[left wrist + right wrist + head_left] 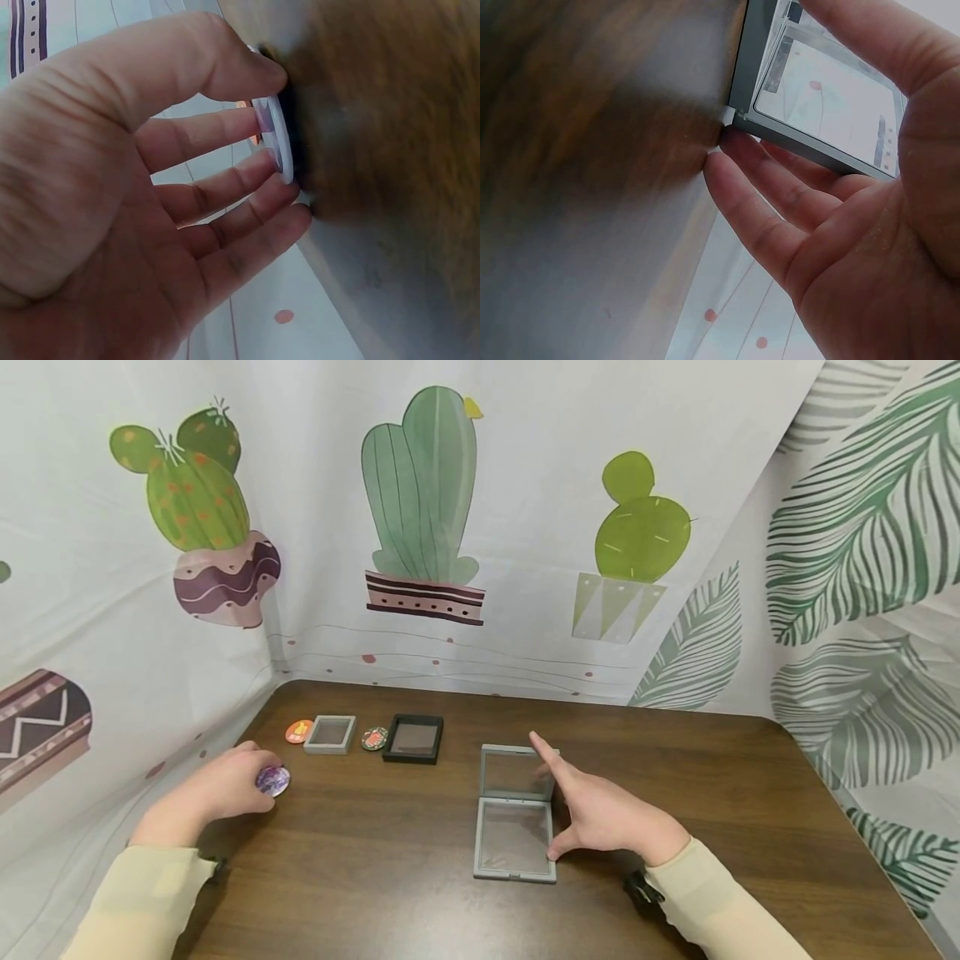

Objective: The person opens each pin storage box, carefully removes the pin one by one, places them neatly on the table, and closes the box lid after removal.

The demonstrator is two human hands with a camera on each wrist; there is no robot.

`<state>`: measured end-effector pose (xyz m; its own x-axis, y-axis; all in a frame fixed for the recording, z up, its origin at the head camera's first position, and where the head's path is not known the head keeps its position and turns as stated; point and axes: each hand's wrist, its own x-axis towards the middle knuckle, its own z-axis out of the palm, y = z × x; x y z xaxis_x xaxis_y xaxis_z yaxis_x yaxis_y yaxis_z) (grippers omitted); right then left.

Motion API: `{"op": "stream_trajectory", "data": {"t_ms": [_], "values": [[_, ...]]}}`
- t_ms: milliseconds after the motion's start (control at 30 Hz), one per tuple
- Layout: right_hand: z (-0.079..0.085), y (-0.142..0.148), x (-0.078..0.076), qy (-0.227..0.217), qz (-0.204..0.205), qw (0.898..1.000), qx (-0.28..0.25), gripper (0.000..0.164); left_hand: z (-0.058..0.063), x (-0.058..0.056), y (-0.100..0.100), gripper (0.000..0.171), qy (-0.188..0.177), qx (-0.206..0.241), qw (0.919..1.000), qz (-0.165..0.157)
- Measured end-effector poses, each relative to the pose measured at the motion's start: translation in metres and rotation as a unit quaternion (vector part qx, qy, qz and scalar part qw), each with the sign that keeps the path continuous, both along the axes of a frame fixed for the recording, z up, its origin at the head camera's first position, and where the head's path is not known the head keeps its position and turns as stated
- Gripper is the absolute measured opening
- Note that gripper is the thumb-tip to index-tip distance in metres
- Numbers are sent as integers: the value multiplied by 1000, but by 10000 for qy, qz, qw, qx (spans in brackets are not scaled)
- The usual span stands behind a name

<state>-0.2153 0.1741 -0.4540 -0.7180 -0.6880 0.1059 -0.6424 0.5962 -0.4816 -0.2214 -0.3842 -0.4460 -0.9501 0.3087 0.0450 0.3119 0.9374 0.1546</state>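
At the table's left side, my left hand (pixel 236 783) pinches a round purple-patterned disc (pixel 272 781) by its edge. In the left wrist view, the thumb and fingertips sit at the rim of the disc (pixel 280 139), which tilts close to the tabletop. A grey hinged display frame (pixel 514 877) with clear film panes stands unfolded near the middle, its base flat and its lid raised at the back. My right hand (pixel 603 810) touches this frame's right side, thumb at the base. Its extended fingers reach behind the lid (pixel 817 150) in the right wrist view.
Along the back left of the brown table (pixel 360 877) lie an orange round disc (pixel 297 732), a small grey frame (pixel 308 750), a dark patterned disc (pixel 374 739) and a black frame (pixel 409 758). A cactus-print cloth (pixel 525 635) hangs behind.
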Motion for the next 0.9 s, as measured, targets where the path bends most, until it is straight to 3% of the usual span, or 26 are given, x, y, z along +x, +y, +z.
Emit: {"op": "stream_trajectory", "data": {"t_ms": [900], "values": [[0, 2, -1, 9, 39, 10000, 13, 150, -1, 1, 3, 63, -65, -20, 10000, 8]]}}
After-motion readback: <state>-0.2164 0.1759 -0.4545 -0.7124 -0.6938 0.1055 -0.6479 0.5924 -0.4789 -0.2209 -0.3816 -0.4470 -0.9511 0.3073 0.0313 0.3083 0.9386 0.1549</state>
